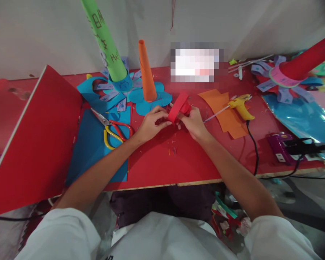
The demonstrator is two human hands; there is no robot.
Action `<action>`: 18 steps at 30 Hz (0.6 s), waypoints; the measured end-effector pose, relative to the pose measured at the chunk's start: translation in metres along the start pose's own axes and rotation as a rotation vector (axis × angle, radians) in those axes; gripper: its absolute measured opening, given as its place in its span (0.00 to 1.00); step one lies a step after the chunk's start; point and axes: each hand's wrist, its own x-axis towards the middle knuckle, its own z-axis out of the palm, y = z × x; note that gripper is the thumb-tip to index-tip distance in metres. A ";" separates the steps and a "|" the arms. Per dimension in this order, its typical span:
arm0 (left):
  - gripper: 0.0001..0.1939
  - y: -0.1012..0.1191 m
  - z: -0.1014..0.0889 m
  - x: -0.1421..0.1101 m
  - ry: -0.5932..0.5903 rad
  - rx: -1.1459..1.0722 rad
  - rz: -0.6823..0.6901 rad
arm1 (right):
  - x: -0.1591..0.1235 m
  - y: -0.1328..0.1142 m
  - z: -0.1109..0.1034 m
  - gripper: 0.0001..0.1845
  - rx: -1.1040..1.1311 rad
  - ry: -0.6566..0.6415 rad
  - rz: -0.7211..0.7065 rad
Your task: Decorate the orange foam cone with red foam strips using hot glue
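Both my hands meet at the middle of the red table (178,162) around a rolled piece of red paper (178,105). My left hand (151,123) pinches the lower left edge of the roll with curled fingers. My right hand (194,122) grips its right side, fingers closed on it. The roll is tilted, its open end pointing up and right. An orange paper cone (146,72) stands on blue petal shapes just behind my hands.
Red-and-yellow scissors (113,130) lie on blue paper at left. A yellow glue gun (241,106) rests on orange sheets (224,112) at right, its cable running to a purple power strip (283,146). A green tube (104,39), a red tube (308,59) and a large red board (35,141) stand around.
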 end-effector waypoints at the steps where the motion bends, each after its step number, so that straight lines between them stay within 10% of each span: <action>1: 0.19 -0.001 0.000 0.000 -0.007 -0.007 -0.004 | 0.000 0.000 0.000 0.21 -0.001 -0.006 -0.002; 18: 0.20 0.006 -0.002 0.003 -0.061 -0.106 -0.014 | 0.005 0.002 -0.004 0.26 0.055 -0.007 0.030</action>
